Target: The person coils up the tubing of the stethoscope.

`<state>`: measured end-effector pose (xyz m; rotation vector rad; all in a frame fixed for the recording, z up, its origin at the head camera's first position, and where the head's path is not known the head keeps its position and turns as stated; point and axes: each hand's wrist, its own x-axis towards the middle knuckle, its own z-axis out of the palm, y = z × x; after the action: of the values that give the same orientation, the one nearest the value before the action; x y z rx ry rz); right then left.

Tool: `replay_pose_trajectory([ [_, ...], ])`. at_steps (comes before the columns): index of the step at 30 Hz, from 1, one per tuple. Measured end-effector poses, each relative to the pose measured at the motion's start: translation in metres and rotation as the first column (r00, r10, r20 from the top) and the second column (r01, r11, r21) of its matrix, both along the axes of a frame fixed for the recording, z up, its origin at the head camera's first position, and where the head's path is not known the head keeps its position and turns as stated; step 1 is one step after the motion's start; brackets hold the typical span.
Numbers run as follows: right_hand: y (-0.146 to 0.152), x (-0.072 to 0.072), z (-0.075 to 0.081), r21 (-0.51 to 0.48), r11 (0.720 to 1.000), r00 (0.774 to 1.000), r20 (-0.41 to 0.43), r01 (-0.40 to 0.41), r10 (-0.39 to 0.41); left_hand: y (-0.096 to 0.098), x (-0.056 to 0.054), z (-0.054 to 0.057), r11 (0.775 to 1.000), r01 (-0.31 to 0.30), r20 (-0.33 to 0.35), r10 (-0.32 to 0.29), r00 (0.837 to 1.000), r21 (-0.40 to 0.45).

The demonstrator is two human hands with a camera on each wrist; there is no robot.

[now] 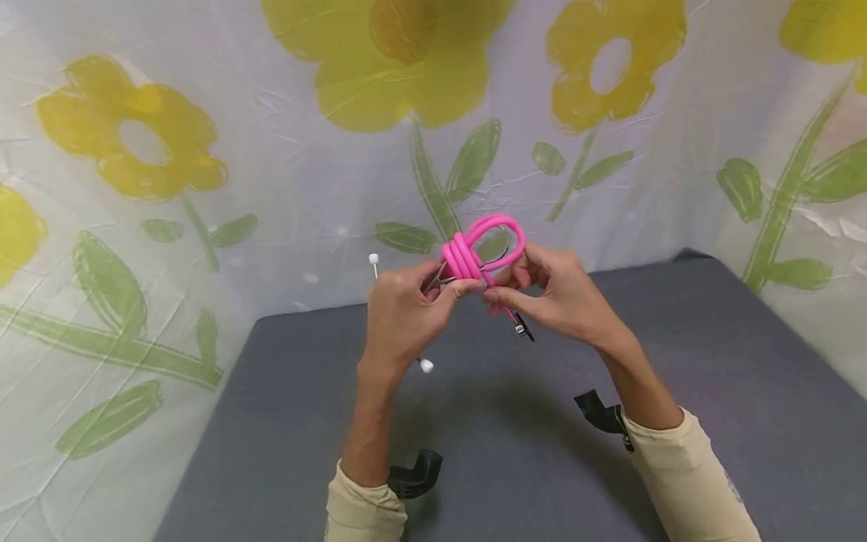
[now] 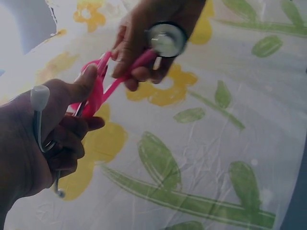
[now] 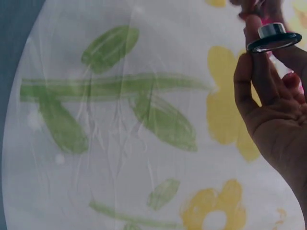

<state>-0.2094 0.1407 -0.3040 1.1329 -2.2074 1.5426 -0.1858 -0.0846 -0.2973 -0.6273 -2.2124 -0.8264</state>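
A pink stethoscope (image 1: 463, 257) is held up above the table, its tubing wound in several turns around itself with a loop sticking out at upper right. My left hand (image 1: 405, 310) grips the wound part and the metal ear tubes. White ear tips (image 1: 373, 259) stick out on either side of that hand. With thumb and fingers, my right hand (image 1: 567, 292) pinches the tubing close to the wraps. The round metal chest piece (image 2: 166, 40) hangs by the right hand; in the right wrist view the same chest piece (image 3: 272, 39) lies in front of the fingers.
Below the hands is a dark grey table (image 1: 298, 421). Behind it hangs a white cloth (image 1: 305, 218) printed with yellow flowers and green leaves. Black curved mounts (image 1: 416, 474) jut from both wrists at the beige sleeves (image 1: 687, 482).
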Motion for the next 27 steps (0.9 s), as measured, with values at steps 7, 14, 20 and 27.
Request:
replay_pose_trajectory([
  [7, -0.005, 0.009, 0.004, -0.058, 0.997, 0.998, -0.049, -0.045, 0.043, 0.005, -0.003, -0.003, 0.985, -0.172, -0.068, 0.171, 0.983, -0.013],
  [14, -0.001, 0.016, 0.009, 0.013, 0.988, 0.983, -0.096, -0.154, 0.154, 0.004, -0.003, -0.002, 0.942, -0.322, -0.135, 0.308, 0.942, -0.097],
  [20, 0.004, 0.022, 0.012, 0.106, 0.993, 0.969, -0.236, -0.049, 0.073, 0.009, 0.0, -0.006, 0.903, -0.354, -0.133, 0.331, 0.934, -0.243],
  [27, 0.002, 0.024, 0.014, 0.098, 0.94, 0.802, -0.555, 0.327, -0.222, 0.021, 0.004, -0.008, 0.851, -0.329, -0.181, 0.277, 0.944, -0.409],
])
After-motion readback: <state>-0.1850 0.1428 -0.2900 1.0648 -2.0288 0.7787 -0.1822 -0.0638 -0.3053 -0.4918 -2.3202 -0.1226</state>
